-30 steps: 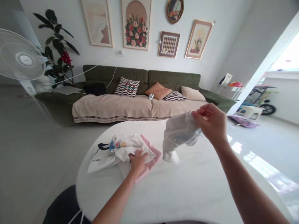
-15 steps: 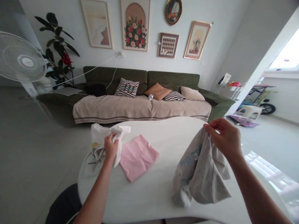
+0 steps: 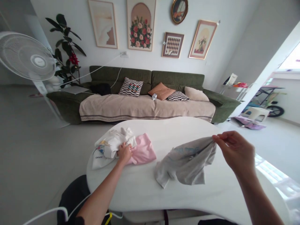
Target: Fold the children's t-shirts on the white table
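My right hand [image 3: 235, 152] pinches one edge of a grey garment [image 3: 185, 161] with pale blue print; most of it lies crumpled on the white oval table [image 3: 164, 193]. My left hand [image 3: 124, 152] is closed on a bunched white garment [image 3: 110, 147] with coloured print, resting on the table's left part. A folded pink cloth [image 3: 142, 152] lies just right of that hand, partly under the white garment.
A green sofa [image 3: 150, 90] with a beige cover and several cushions stands behind the table. A white standing fan [image 3: 29, 57] and a potted plant [image 3: 67, 47] are at the left. A dark chair [image 3: 72, 200] and a white cable [image 3: 44, 214] sit below the table's near-left edge.
My right hand has lowered the grey garment so it now lies spread on the table. My left hand has brought the white garment down onto the table beside the pink cloth.
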Tool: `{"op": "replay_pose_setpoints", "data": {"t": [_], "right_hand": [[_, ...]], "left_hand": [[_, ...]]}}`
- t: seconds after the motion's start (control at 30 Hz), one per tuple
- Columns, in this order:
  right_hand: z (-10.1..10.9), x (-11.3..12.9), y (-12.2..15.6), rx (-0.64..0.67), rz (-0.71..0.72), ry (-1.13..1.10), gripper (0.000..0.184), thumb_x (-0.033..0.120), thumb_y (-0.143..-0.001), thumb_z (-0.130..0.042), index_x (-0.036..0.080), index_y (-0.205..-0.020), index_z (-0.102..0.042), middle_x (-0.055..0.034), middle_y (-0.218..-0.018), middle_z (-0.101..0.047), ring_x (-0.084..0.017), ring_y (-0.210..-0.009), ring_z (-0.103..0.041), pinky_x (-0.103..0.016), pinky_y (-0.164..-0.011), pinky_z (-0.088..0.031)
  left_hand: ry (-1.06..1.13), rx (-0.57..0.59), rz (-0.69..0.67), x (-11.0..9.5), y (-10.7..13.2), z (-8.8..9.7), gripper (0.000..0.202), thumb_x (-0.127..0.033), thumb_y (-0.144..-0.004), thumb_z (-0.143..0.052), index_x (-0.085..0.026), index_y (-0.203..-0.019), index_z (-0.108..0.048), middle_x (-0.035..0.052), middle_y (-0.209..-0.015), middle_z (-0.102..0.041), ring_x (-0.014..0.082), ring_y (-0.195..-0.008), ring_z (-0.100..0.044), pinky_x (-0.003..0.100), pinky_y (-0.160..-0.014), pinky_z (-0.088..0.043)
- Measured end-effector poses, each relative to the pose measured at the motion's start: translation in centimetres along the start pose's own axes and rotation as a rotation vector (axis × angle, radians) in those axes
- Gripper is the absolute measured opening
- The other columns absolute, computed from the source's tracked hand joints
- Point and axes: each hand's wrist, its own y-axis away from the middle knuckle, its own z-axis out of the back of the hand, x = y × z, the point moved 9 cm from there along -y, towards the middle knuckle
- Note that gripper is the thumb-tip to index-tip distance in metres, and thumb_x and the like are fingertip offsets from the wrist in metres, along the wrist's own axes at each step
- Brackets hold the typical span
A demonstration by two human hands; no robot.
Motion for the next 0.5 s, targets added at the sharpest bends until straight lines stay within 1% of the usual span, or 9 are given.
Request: {"op": "replay_pose_setpoints", "data": {"t": [0.07,0.13,0.17,0.27,0.33,0.37,0.4,0.43,0.5], "right_hand": [[0.8,-0.6,1.0,0.007,-0.037,-0.038,0.027,0.042,-0.060,-0.069,0.022,-0.068,-0.053,0.0012,-0.065,-0.059,-0.013,-0.056,-0.056,-0.027,-0.056,-0.048],[1.7,-0.9,1.8,0.015,-0.054,-0.040,0.028,0.043,-0.060,-0.069,0.022,-0.068,-0.053,0.0017,-0.065,-0.058,-0.012,-0.057,-0.056,-0.027,-0.057,-0.048],[2.0,-0.9,2.1,0.017,-0.057,-0.036,0.028,0.043,-0.060,-0.069,0.021,-0.069,-0.054,0.0017,-0.066,-0.058,-0.013,-0.058,-0.056,-0.028,-0.058,-0.048],[2.7,-0.7,2.9,0.017,-0.060,-0.022,0.028,0.043,-0.059,-0.069,0.022,-0.070,-0.054,0.0014,-0.068,-0.058,-0.014,-0.062,-0.056,-0.030,-0.061,-0.048],[2.7,-0.4,3.3,0.012,-0.060,-0.022,0.026,0.041,-0.060,-0.069,0.023,-0.070,-0.054,0.0016,-0.069,-0.058,-0.014,-0.063,-0.056,-0.030,-0.062,-0.047],[2.5,-0.3,3.5,0.014,-0.059,-0.028,0.025,0.041,-0.060,-0.069,0.023,-0.070,-0.054,0.0018,-0.069,-0.058,-0.014,-0.063,-0.056,-0.030,-0.063,-0.047],[2.2,-0.1,3.6,0.016,-0.056,-0.035,0.024,0.040,-0.061,-0.069,0.023,-0.069,-0.054,0.0020,-0.069,-0.057,-0.014,-0.064,-0.056,-0.030,-0.064,-0.047],[1.8,0.1,3.8,0.023,-0.056,-0.042,0.023,0.039,-0.061,-0.069,0.023,-0.069,-0.054,0.0021,-0.069,-0.057,-0.014,-0.064,-0.056,-0.030,-0.064,-0.047],[0.8,0.5,4.0,0.056,-0.057,-0.056,0.022,0.037,-0.062,-0.068,0.023,-0.069,-0.054,0.0020,-0.068,-0.057,-0.013,-0.063,-0.056,-0.029,-0.063,-0.047]], "left_hand": [[-0.001,-0.058,-0.007,0.2,-0.7,1.4,0.011,-0.016,-0.069,-0.054,-0.021,-0.077,-0.060,0.0067,-0.092,-0.053,0.0211,-0.086,-0.049,0.031,-0.074,-0.040],[-0.001,-0.137,-0.008,0.6,-1.5,3.6,0.013,-0.015,-0.073,-0.047,-0.020,-0.074,-0.059,0.0065,-0.085,-0.053,0.0205,-0.084,-0.049,0.030,-0.076,-0.038],[-0.001,-0.181,-0.004,1.0,-1.9,5.0,0.015,-0.014,-0.075,-0.044,-0.019,-0.075,-0.059,0.0072,-0.086,-0.053,0.0212,-0.085,-0.049,0.031,-0.078,-0.037],[-0.002,-0.334,-0.004,2.5,-2.7,9.4,0.019,-0.016,-0.079,-0.039,-0.019,-0.079,-0.058,0.0100,-0.100,-0.050,0.0244,-0.098,-0.044,0.036,-0.087,-0.033],[0.003,-0.438,-0.055,2.8,-2.2,11.5,0.019,-0.016,-0.080,-0.040,-0.019,-0.079,-0.059,0.0099,-0.108,-0.049,0.0253,-0.104,-0.041,0.037,-0.091,-0.029],[0.008,-0.452,-0.097,2.5,-1.8,11.7,0.019,-0.016,-0.079,-0.041,-0.019,-0.078,-0.060,0.0091,-0.110,-0.049,0.0251,-0.105,-0.040,0.037,-0.093,-0.029],[0.016,-0.415,-0.142,2.1,-1.3,11.1,0.020,-0.014,-0.079,-0.042,-0.020,-0.077,-0.061,0.0082,-0.111,-0.049,0.0248,-0.106,-0.040,0.037,-0.093,-0.029],[0.026,-0.333,-0.186,1.4,-0.8,9.8,0.021,-0.012,-0.077,-0.043,-0.021,-0.076,-0.061,0.0071,-0.112,-0.049,0.0242,-0.106,-0.040,0.036,-0.094,-0.029],[0.049,-0.111,-0.246,0.1,0.5,6.2,0.023,-0.008,-0.074,-0.044,-0.022,-0.074,-0.063,0.0045,-0.113,-0.051,0.0224,-0.106,-0.041,0.035,-0.093,-0.030]]}}
